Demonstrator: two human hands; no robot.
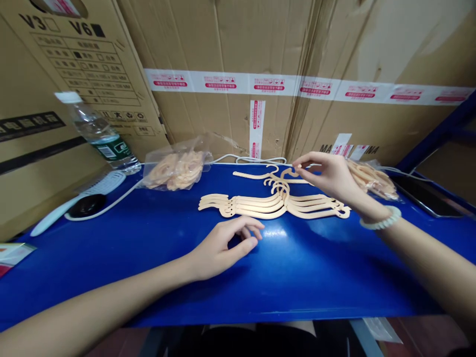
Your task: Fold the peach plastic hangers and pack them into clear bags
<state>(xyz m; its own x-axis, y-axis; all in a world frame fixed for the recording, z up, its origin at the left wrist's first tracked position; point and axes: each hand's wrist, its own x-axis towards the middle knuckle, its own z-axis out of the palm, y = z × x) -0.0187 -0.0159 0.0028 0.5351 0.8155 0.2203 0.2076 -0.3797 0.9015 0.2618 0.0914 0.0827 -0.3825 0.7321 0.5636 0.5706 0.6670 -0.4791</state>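
Note:
A stack of several cream plastic hangers (256, 204) lies fanned out on the blue table (148, 248). My right hand (330, 176), with a pale bead bracelet on the wrist, hovers over the hooks of the stack, its fingertips pinched on the hook of the topmost hanger (260, 174). My left hand (226, 245) rests on the table just in front of the stack, fingers loosely curled, holding nothing.
Two clear bags of cream parts lie at the back, one left (174, 169), one right (372, 179). A water bottle (98, 131), a white hand fan (78, 196), a white cable and a dark phone (427, 196) sit around. Cardboard boxes (260, 59) wall off the rear.

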